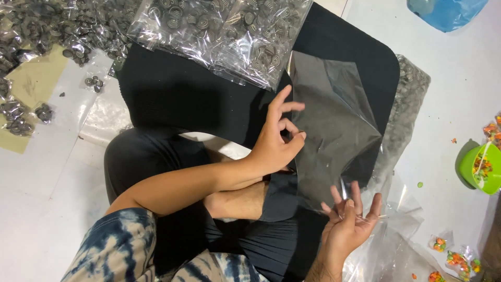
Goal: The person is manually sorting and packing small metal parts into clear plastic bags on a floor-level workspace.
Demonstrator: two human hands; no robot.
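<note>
A clear bag (334, 125) is lying flat on the black mat (198, 99) in front of the seated person, its top edge near the packed bags (224, 31) of striped buttons and its lower end reaching down toward the lap. The left hand (274, 138), with its arm crossing over the knee, is pinching the bag's left edge between thumb and fingertips, the index finger lifting free above. The right hand (349, 219) is sitting lower down at the bag's bottom corner, palm up, fingers spread and loosely curled; it is touching the film, but I cannot tell whether it is actually gripping it.

Loose buttons (47, 31) are lying scattered over the floor at the upper left, some on a piece of brown card (31, 89). More empty clear bags (402, 245) are piling up beside the right hand. A green bowl (482, 169) with bright orange and green pieces is standing well off to the right, small packets of the same pieces (454, 258) are lying near the bottom right, and a blue bag (449, 13) is showing at the top edge.
</note>
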